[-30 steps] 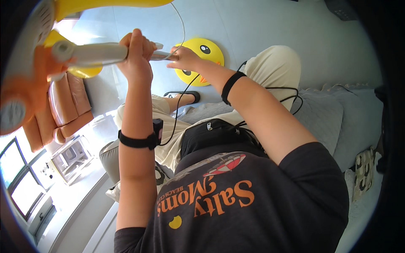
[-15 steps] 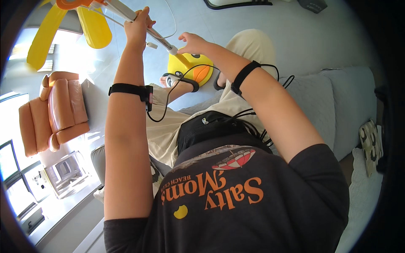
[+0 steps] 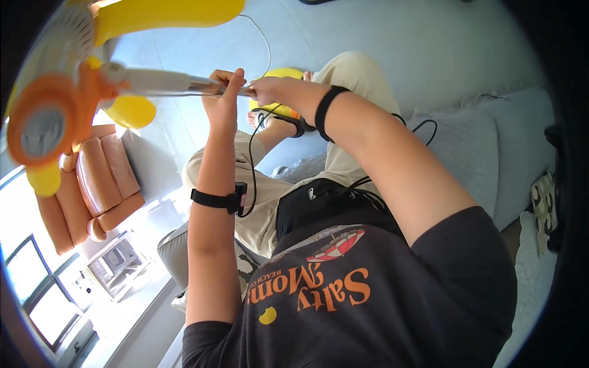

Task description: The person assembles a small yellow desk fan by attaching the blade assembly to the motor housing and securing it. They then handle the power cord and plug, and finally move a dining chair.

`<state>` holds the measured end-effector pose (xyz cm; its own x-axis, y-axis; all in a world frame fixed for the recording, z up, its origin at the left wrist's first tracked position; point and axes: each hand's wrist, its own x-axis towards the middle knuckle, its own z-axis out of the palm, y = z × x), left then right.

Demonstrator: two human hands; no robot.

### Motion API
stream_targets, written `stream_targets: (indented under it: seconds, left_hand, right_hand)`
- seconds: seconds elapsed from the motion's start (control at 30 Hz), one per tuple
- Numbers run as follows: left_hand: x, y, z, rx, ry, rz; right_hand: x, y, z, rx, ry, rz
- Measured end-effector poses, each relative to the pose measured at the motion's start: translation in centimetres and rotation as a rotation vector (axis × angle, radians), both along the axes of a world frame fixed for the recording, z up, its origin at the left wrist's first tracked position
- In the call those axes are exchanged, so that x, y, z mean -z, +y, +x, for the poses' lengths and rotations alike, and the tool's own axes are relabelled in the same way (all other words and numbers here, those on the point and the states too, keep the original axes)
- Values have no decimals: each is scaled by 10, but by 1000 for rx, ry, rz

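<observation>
A pedestal fan leans across the upper left, its orange and white motor head (image 3: 76, 104) close to me and its yellow blades (image 3: 169, 17) spread around it. From the head a white and chrome pole (image 3: 162, 83) runs right. My left hand (image 3: 223, 101) is closed round the chrome part, thumb up along it. Just beyond, my right hand (image 3: 269, 91) closes on the pole's lower stretch, its fingers partly hidden. The yellow duck-shaped base (image 3: 281, 73) lies on the floor by my feet, mostly covered by my hands and the pole.
A brown leather armchair (image 3: 101, 181) stands at the left near bright windows. The fan's white cord (image 3: 265, 40) curves over the tiled floor. Black cables (image 3: 253, 165) run from my arm straps. Grey sofa cushions (image 3: 466, 159) are at my right.
The fan's head has swung down toward me, and its pole lies flatter. My left hand has moved lower and right with it. My right hand, open before, has closed on the pole.
</observation>
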<state>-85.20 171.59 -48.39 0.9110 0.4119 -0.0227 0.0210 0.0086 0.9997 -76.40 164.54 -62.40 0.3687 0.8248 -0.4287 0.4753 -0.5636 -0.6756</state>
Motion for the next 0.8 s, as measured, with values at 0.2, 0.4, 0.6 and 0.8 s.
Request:
stream_targets:
  seconds: [0.2, 0.4, 0.6, 0.8]
  left_hand:
    - [22, 5, 3, 1, 95, -43]
    - [19, 2, 1, -88, -23, -81]
    - [19, 2, 2, -95, 38, -74]
    - [-13, -4, -2, 43, 63, 37]
  right_hand:
    - [-12, -16, 13, -221, 83, 186]
    - [-29, -19, 8, -73, 360, 403]
    - [-34, -22, 10, -7, 439, 321]
    - [-10, -22, 5, -60, 7, 212]
